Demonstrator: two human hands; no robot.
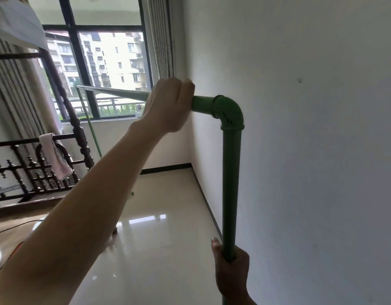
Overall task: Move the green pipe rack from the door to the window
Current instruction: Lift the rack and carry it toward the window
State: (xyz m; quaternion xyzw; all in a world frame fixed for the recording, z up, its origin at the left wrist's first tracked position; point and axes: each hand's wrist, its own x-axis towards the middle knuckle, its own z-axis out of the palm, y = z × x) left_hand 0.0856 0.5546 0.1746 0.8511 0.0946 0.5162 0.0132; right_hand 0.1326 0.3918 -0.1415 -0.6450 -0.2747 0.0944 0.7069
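The window (95, 69) lies at the far end of the room, and the green pipe rack (231, 172) stands near, beside the right wall, its top bar pointing toward the glass. The left hand (168, 104) is wrapped around that bar by the elbow joint (228, 111); the right hand (232, 269) is clenched low on the near upright.

Green pipe rack (231, 172) against white wall (311, 150); black-framed window (80, 62); striped grey curtain (161, 40); glossy beige floor (157, 238).
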